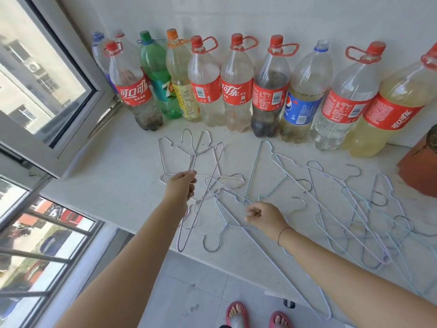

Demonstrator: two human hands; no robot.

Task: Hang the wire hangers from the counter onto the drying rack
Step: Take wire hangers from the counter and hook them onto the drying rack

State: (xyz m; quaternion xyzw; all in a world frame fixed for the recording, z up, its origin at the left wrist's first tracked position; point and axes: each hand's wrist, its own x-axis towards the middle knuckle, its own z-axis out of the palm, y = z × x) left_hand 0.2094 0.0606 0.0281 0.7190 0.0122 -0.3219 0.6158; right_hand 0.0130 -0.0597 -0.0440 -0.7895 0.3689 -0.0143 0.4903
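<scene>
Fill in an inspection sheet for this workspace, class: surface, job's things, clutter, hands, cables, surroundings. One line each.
Surface: pale speckled counter, dry as far as visible.
Job's things: many wire hangers lying tangled across the counter; some overhang the front edge. No drying rack seen.
Clutter: row of large plastic bottles along the back wall; a terracotta pot at the right edge.
Hands: left hand pinching a pale hanger; right hand closed on a light blue hanger.
Cables: nothing seen.
Surroundings: open window on the left, tiled floor below, feet in pink sandals.
</scene>
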